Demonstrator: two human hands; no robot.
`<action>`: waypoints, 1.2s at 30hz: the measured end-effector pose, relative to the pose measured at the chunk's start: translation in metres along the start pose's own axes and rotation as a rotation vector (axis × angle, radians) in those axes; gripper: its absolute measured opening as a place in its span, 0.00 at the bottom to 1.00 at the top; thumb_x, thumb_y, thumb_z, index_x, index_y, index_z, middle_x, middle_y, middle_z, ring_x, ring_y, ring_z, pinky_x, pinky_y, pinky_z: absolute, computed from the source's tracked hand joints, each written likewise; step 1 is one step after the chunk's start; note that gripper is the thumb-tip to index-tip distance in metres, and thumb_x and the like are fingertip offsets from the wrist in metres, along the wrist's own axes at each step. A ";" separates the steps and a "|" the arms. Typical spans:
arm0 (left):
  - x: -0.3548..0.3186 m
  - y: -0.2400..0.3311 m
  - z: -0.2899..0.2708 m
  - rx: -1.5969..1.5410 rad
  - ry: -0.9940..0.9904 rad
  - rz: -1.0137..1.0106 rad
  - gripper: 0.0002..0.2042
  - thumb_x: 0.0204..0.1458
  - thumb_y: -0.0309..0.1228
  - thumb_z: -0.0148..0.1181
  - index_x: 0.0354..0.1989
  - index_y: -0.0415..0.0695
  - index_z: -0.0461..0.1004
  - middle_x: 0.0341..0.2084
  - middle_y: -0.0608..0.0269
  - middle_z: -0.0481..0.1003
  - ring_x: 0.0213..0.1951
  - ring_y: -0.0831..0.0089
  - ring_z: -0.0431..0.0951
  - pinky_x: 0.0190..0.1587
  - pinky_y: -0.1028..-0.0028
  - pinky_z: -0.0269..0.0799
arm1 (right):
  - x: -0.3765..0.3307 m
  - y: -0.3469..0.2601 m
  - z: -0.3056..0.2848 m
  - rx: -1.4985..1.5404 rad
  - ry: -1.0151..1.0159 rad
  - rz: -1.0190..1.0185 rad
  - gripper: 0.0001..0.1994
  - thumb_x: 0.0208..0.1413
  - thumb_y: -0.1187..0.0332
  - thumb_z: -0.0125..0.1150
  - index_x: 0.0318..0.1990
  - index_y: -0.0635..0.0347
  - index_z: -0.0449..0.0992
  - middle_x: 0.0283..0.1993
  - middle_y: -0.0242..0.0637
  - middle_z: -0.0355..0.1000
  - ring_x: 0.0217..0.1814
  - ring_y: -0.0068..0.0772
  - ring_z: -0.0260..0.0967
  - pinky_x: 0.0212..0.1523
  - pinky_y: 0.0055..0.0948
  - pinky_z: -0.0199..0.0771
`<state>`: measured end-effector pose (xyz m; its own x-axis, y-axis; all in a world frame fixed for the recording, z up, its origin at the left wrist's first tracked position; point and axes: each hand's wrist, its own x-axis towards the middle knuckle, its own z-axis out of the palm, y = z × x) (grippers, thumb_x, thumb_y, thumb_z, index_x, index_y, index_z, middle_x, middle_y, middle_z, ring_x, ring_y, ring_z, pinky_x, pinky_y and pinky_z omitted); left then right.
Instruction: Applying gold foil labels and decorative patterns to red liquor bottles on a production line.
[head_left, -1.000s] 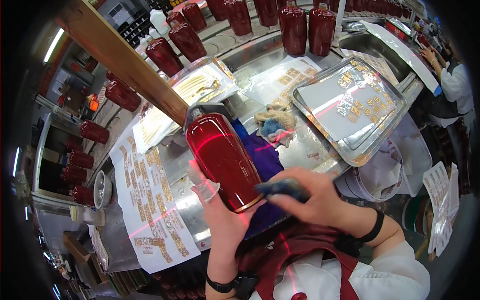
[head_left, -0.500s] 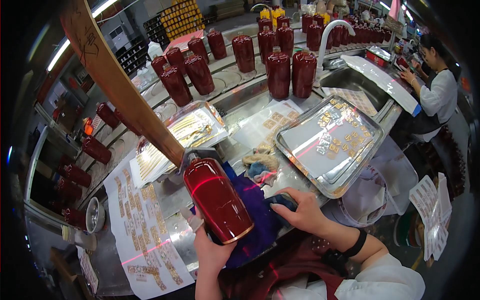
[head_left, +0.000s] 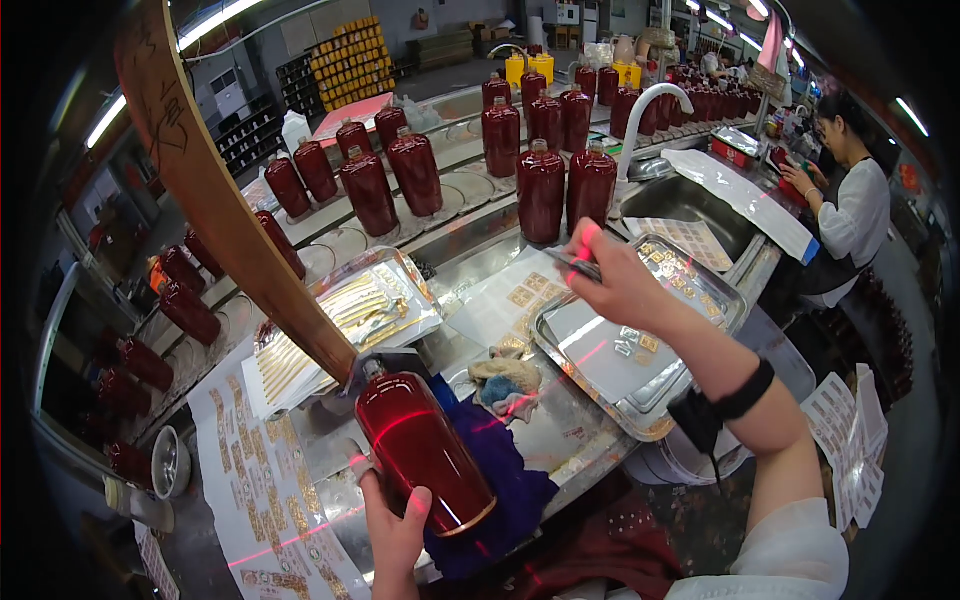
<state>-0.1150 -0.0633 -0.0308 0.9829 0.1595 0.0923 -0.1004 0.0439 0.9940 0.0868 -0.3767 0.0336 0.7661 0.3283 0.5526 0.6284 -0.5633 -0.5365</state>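
A glossy dark-red bottle (head_left: 425, 455) with a gold band at its base lies tilted on a purple cloth (head_left: 515, 485), its neck toward a wooden post. At its lower left side is my left hand (head_left: 392, 530), fingers apart, the thumb touching the bottle's edge; one fingertip wears a pale cover. My right hand (head_left: 625, 283) is raised over a metal tray (head_left: 585, 385), pinching a slim dark tool (head_left: 583, 266) whose kind I cannot make out. Small gold and silver pieces (head_left: 632, 343) lie on a grey sheet in the tray.
The wooden post (head_left: 235, 215) rises at the left. Beside it are a tray of gold strips (head_left: 350, 310) and a sheet of gold decals (head_left: 265, 480). More red bottles (head_left: 540, 195) stand behind, near a sink (head_left: 690, 215). A co-worker (head_left: 850, 210) works at the right.
My right hand has risen from beside the purple cloth and moved right and away, over the tray. My left hand has loosened around the bottle's base. The view has shifted slightly.
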 end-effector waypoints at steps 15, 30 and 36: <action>-0.003 0.004 -0.004 0.011 -0.030 -0.233 0.34 0.54 0.33 0.62 0.64 0.35 0.51 0.55 0.52 0.65 0.55 0.66 0.66 0.58 0.69 0.61 | 0.080 0.111 0.092 -0.891 -0.645 0.150 0.09 0.49 0.62 0.63 0.39 0.35 0.83 0.43 0.32 0.74 0.50 0.39 0.69 0.50 0.46 0.64; -0.005 0.022 0.001 -0.002 -0.013 -0.324 0.39 0.55 0.29 0.60 0.70 0.36 0.42 0.62 0.52 0.58 0.61 0.64 0.61 0.63 0.69 0.56 | 0.072 0.120 0.097 -0.964 -0.590 0.070 0.06 0.48 0.65 0.62 0.34 0.47 0.82 0.41 0.35 0.73 0.47 0.40 0.69 0.45 0.47 0.65; 0.005 0.003 -0.003 0.231 0.009 0.028 0.40 0.53 0.31 0.61 0.70 0.36 0.41 0.63 0.49 0.57 0.63 0.61 0.60 0.64 0.66 0.54 | 0.083 0.078 0.068 -0.822 -0.561 0.089 0.06 0.51 0.67 0.61 0.36 0.50 0.81 0.43 0.37 0.74 0.48 0.42 0.70 0.44 0.46 0.67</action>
<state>-0.1109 -0.0596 -0.0276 0.9787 0.1667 0.1201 -0.0880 -0.1878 0.9782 0.2089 -0.3418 -0.0062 0.8920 0.4505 0.0370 0.4393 -0.8834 0.1634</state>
